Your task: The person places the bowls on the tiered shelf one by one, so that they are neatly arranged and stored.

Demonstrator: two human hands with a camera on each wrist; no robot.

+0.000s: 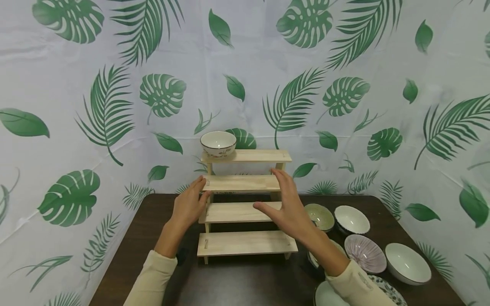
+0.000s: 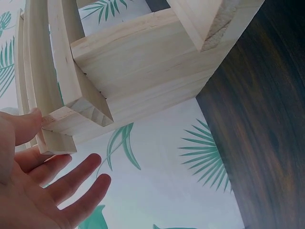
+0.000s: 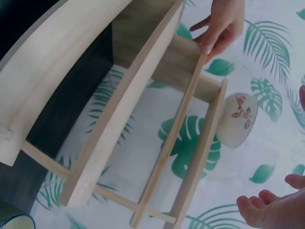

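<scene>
A pale wooden rack (image 1: 246,244) with several stepped shelves stands on the dark table. My left hand (image 1: 190,206) grips the left end of its second shelf from the top, with the thumb (image 2: 28,125) on the front edge and a finger beneath the board. The other fingers of that hand are spread below. Apart from the rack's right side, my right hand (image 1: 289,208) is held with fingers spread; in the right wrist view this right hand (image 3: 279,207) touches nothing. A white bowl with a floral pattern (image 1: 218,144) sits upright on the top shelf's left end.
Several bowls crowd the table's right side, among them a green bowl (image 1: 320,216), a white bowl (image 1: 352,219), a pinkish ribbed bowl (image 1: 365,253) and a plain pale bowl (image 1: 407,262). My right forearm passes over some of them. A leaf-print cloth (image 1: 245,63) hangs close behind the rack.
</scene>
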